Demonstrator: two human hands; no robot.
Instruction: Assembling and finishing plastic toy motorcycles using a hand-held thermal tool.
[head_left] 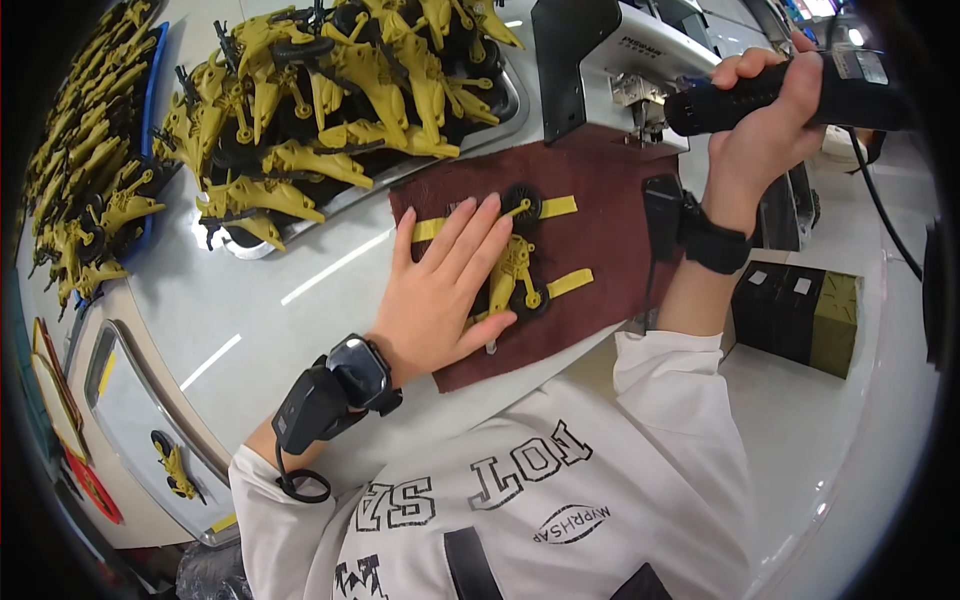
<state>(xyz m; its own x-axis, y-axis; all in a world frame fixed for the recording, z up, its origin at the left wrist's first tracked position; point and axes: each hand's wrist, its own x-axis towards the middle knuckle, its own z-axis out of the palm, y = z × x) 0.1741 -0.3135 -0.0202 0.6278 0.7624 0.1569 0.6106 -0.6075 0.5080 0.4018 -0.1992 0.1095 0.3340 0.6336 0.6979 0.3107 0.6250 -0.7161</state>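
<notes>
My left hand [445, 275] lies flat with fingers stretched out, its palm and thumb over part of a yellow toy motorcycle [513, 265] with black wheels. The toy rests on its side on a dark red-brown cloth [610, 230], and the hand hides some of it. Strips of yellow tape [571, 281] stick to the cloth around it. Raised at the upper right, my right hand [775, 115] is wrapped round a thick black cylindrical tool [725, 103]. The tool's blunt end points left, beside the metal head of a white machine; its exact kind cannot be made out.
A metal tray [515, 105] heaped with yellow motorcycles stands beyond the cloth. More fill a blue tray [150, 120] at far left. A lone motorcycle [177, 468] lies in a tray at lower left. The white machine [640, 55] and its black plate border the cloth; a black cable [885, 215] hangs right.
</notes>
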